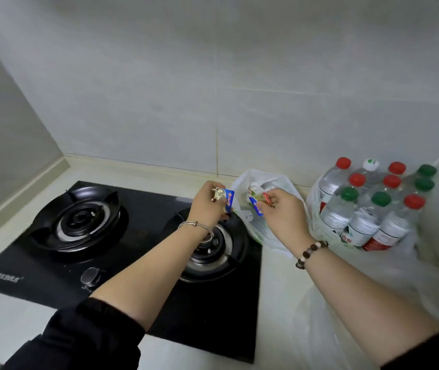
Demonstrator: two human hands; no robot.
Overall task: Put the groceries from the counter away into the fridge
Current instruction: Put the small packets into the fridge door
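Right hand point(283, 213) gripping packet point(257, 202), tilted upright

A two-burner gas stove point(122, 252) sits set into the counter point(279, 289) on the left. Just right of it, against the back wall, stands a plastic bag point(266, 182) with cartons inside. Further right, in the corner, a cluster of water bottles point(373, 206) stands upright on another plastic bag point(389, 284) spread toward the front edge.
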